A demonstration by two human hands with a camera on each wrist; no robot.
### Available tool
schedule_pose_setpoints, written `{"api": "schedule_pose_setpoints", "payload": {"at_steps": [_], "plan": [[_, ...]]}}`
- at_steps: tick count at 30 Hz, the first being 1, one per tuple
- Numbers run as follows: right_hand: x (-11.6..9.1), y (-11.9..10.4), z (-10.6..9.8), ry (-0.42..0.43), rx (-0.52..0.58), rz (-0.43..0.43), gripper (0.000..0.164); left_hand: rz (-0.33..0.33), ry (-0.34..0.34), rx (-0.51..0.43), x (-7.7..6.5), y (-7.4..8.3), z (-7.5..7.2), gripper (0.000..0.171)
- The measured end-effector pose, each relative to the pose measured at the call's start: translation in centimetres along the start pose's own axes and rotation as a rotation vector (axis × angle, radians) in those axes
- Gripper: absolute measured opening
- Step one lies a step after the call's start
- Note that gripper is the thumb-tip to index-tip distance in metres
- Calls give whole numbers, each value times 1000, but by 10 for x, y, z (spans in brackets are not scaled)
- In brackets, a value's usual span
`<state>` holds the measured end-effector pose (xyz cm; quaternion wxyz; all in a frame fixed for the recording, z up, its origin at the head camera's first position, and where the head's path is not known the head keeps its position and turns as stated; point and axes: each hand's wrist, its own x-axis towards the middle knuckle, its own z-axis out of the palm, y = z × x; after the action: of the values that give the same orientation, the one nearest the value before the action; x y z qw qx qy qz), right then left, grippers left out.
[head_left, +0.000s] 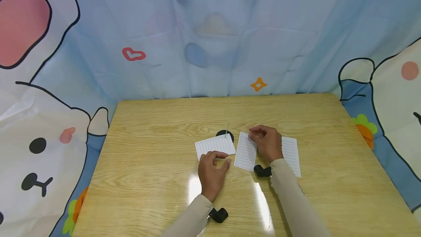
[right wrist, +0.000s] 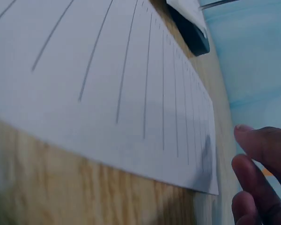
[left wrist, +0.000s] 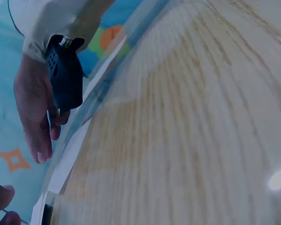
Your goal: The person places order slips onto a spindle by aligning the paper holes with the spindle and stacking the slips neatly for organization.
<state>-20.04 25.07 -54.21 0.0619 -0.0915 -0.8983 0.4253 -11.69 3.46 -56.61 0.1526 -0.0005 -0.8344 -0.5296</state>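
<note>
- On the counter point(head_left: 148, 178), in the head view, three lined cards lie before you: left card point(head_left: 213, 146), middle card point(head_left: 245, 153), right card point(head_left: 291, 156).
- Your right hand point(head_left: 267, 143) is nearer the middle card, its fingers over the far right edge; that card stretches back toward you, long axis near to far, far end leaning slightly right.
- Your left hand point(head_left: 211, 175) is at the near edge of the left card, which lies crosswise; thumb and forefinger stand apart, nothing between them.
- A black disk point(head_left: 221, 133) shows from under the left card, a thin rod point(head_left: 227, 128) rising at its far right corner; you cannot tell whether it pierces the card.
- In the left wrist view, your left fingers, cut by the frame, grasp nothing visible; your right hand hangs above the cards.
- In the right wrist view, your right fingers are loosely bent and released, a gap showing between them and the middle card's corner.
</note>
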Motion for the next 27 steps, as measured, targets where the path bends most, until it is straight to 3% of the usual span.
{"api": "schedule_pose_setpoints", "payload": {"at_steps": [8,14,22,27], "plan": [[2,7,-1,-37,-134,39,16,56,-119,104,-7,7,10,14],[3,8,-2,-61,-140,54,13,92,-187,195,-9,6,15,13],[7,6,-6,-133,-155,73,18,76,-238,247,-7,7,13,14],[8,5,-10,-170,-174,51,12,75,-247,257,-7,7,12,14]]}}
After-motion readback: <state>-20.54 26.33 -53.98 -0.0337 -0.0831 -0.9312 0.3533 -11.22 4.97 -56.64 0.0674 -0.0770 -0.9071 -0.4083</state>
